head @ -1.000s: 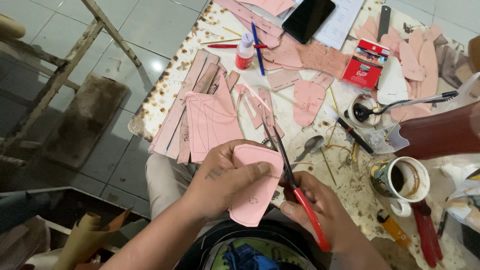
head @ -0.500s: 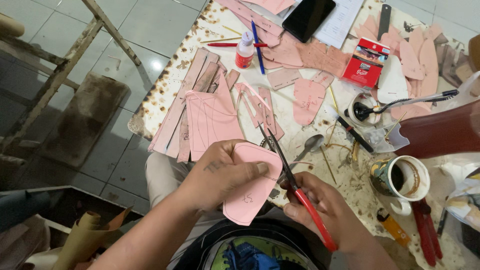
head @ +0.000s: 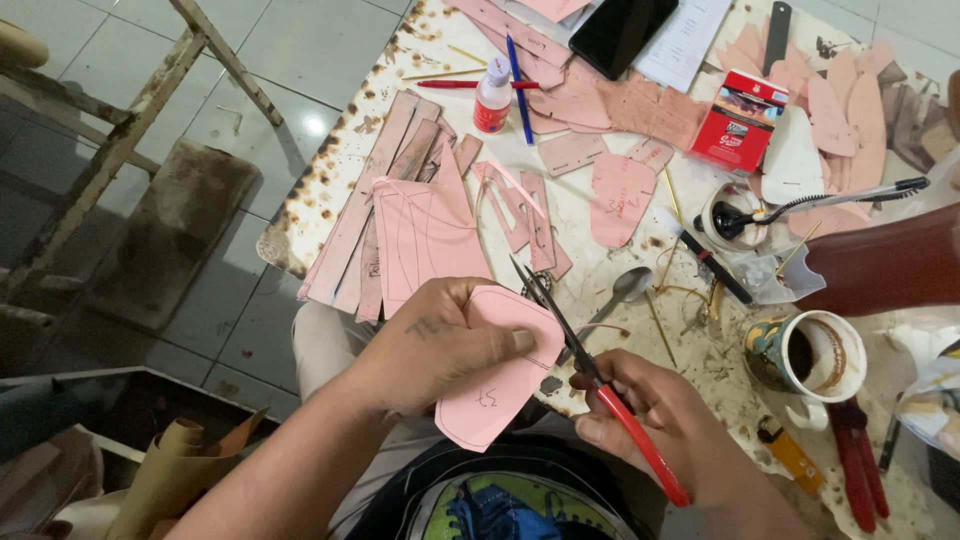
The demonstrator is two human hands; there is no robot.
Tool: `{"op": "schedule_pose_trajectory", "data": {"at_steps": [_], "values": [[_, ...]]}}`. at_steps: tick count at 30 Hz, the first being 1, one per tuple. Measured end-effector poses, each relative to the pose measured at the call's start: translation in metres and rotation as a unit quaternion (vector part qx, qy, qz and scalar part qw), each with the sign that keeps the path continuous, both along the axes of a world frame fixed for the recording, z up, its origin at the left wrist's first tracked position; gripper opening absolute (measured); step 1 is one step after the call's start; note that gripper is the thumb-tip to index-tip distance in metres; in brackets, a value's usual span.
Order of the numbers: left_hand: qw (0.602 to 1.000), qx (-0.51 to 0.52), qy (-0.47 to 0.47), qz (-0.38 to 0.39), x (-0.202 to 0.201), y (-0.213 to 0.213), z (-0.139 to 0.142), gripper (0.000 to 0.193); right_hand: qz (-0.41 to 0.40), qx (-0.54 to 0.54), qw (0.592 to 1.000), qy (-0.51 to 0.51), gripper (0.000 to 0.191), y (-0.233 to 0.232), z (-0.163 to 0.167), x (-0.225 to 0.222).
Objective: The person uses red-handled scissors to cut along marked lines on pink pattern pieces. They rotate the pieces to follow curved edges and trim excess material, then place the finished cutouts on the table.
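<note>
Pink cut-out piece [head: 495,375], near the table's [head: 330,170] near edge over the lap: thin, light and floppy, probably best pinched close to the cut line. Left hand [head: 440,345] is clamping it, fingers closed. Right hand [head: 655,425] is gripping red-handled scissors [head: 590,370], blades parted at the piece's right edge. Coffee mug [head: 805,355] is standing right.

bright overhead light | floor-tile glare [head: 318,125] | sharp | edges warped
</note>
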State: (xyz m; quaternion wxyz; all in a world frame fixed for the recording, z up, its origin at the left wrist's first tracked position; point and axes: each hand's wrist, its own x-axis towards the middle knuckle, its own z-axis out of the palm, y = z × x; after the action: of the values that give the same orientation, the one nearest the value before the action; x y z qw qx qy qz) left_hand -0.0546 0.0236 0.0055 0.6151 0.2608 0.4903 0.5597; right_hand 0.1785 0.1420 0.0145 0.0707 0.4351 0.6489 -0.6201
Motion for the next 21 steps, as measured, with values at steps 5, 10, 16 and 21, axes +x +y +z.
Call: {"op": "schedule_pose_trajectory", "data": {"at_steps": [5, 10, 16, 21], "values": [[1.000, -0.018, 0.002, -0.011, -0.003, 0.000, 0.005, 0.018, 0.016, 0.022, 0.997, -0.067, 0.050, 0.002, 0.007, -0.003], [0.998, -0.024, 0.037, -0.033, -0.007, 0.000, 0.009, 0.019, 0.053, 0.043, 0.997, -0.034, 0.046, 0.003, 0.010, -0.001], [0.998, 0.001, 0.022, -0.051, -0.010, -0.001, 0.001, 0.019, 0.035, 0.007, 0.999, -0.017, 0.046, 0.005, 0.003, 0.003], [0.994, 0.009, -0.105, 0.039, -0.022, 0.006, -0.003, 0.032, -0.021, 0.043, 0.999, 0.002, 0.041, 0.000, -0.021, 0.005]]}}
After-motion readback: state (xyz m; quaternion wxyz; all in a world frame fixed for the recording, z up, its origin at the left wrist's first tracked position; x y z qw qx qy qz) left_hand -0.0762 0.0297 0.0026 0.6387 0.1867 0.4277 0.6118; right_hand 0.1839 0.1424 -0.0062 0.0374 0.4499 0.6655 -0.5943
